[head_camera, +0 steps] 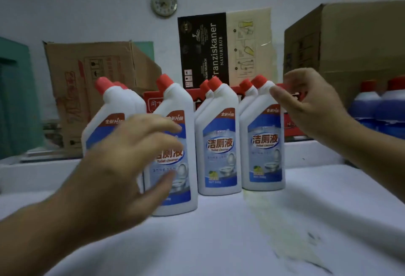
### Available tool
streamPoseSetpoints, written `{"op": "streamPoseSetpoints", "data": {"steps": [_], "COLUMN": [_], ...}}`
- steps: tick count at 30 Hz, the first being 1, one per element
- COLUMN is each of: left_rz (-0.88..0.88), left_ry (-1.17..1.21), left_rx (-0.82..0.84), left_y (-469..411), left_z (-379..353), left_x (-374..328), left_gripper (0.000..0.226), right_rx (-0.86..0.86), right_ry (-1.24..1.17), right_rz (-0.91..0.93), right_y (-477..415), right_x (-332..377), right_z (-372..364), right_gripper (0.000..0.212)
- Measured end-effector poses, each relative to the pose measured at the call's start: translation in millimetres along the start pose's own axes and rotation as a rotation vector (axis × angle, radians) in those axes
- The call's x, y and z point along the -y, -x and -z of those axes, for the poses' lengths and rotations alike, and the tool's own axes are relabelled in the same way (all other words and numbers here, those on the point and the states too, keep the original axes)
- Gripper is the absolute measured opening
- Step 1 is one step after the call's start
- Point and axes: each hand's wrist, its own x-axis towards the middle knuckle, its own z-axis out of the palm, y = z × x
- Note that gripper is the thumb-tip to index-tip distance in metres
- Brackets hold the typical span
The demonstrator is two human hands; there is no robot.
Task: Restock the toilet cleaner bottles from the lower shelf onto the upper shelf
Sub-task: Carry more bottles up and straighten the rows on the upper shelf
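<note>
Several white toilet cleaner bottles with red caps and blue labels stand in rows on a white shelf (219, 232). My left hand (122, 161) hovers with fingers spread and relaxed in front of the second bottle (175, 109), which stands nearest to me; whether the fingers touch it is unclear. A leftmost bottle (109, 109) is partly hidden behind that hand. My right hand (311, 104) is raised beside the rightmost bottle (262, 144), its fingertips at the bottle's shoulder, holding nothing. A middle bottle (217, 148) stands untouched between them.
Cardboard boxes stand behind at left (87, 82) and right (350, 52). A black beer carton (203, 50) and a red box (236, 91) are behind the bottles. Blue bottles with red caps (377, 107) stand at far right. A clock (164, 2) hangs on the wall.
</note>
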Motion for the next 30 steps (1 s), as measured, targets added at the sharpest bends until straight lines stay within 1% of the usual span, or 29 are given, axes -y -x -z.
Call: {"op": "streamPoseSetpoints", "data": {"steps": [1, 2, 3, 5, 6, 7, 8, 10, 12, 16, 20, 21, 23, 25, 27, 30], "left_rz": [-0.094, -0.156, -0.151, -0.022, 0.023, 0.034, 0.051, 0.119, 0.144, 0.180, 0.208, 0.204, 0.097, 0.078, 0.057, 0.047], "left_ry": [-0.092, -0.153, -0.174, -0.244, -0.313, -0.371, -0.421, -0.447, -0.440, -0.416, -0.427, -0.442, -0.479, -0.499, -0.527, -0.526], "left_rx": [0.104, 0.190, 0.318, 0.502, 0.587, 0.625, 0.644, 0.670, 0.673, 0.684, 0.656, 0.633, 0.480, 0.438, 0.422, 0.410], "left_y": [-8.8, -17.6, -27.5, -43.6, -50.7, -56.0, -59.6, -59.1, -55.4, -50.8, -51.6, -48.8, -40.4, -35.4, -31.3, -31.2], "left_z": [-9.4, -23.6, -37.2, -72.6, -85.6, -100.6, -111.4, -124.3, -129.9, -135.0, -140.1, -142.1, -145.4, -145.2, -147.6, -146.4], "left_x": [-13.7, -29.3, -44.3, -54.6, -55.9, -53.0, -50.6, -45.3, -41.0, -39.4, -41.5, -39.8, -31.9, -29.1, -25.6, -29.5], "left_gripper": [0.040, 0.045, 0.052, 0.068, 0.075, 0.082, 0.088, 0.090, 0.086, 0.085, 0.091, 0.095, 0.105, 0.110, 0.108, 0.103], "right_rx": [0.066, 0.173, 0.305, 0.591, 0.706, 0.792, 0.830, 0.802, 0.761, 0.781, 0.732, 0.721, 0.696, 0.672, 0.658, 0.664], "right_ry": [0.045, 0.079, 0.093, 0.067, 0.023, -0.004, -0.026, -0.079, -0.141, -0.221, -0.347, -0.341, -0.314, -0.297, -0.278, -0.250], "right_rz": [-0.073, -0.141, -0.204, -0.284, -0.308, -0.307, -0.270, -0.256, -0.298, -0.315, -0.282, -0.255, -0.200, -0.154, -0.118, -0.090], "right_y": [-1.7, -2.0, -2.2, 3.8, 8.7, 12.9, 15.4, 19.1, 19.9, 16.5, 22.2, 26.0, 32.8, 34.6, 33.6, 32.9], "right_x": [-6.7, -17.5, -31.0, -43.0, -49.5, -55.5, -64.0, -75.2, -86.1, -97.9, -107.1, -109.4, -113.1, -116.6, -119.7, -123.1], "right_z": [1.2, 2.5, 2.1, -1.5, -5.7, -9.6, -15.0, -22.9, -28.8, -34.1, -37.0, -37.9, -40.1, -41.9, -42.5, -42.7], "right_gripper": [0.056, 0.061, 0.063, 0.055, 0.049, 0.048, 0.050, 0.050, 0.051, 0.064, 0.063, 0.062, 0.062, 0.069, 0.076, 0.080]}}
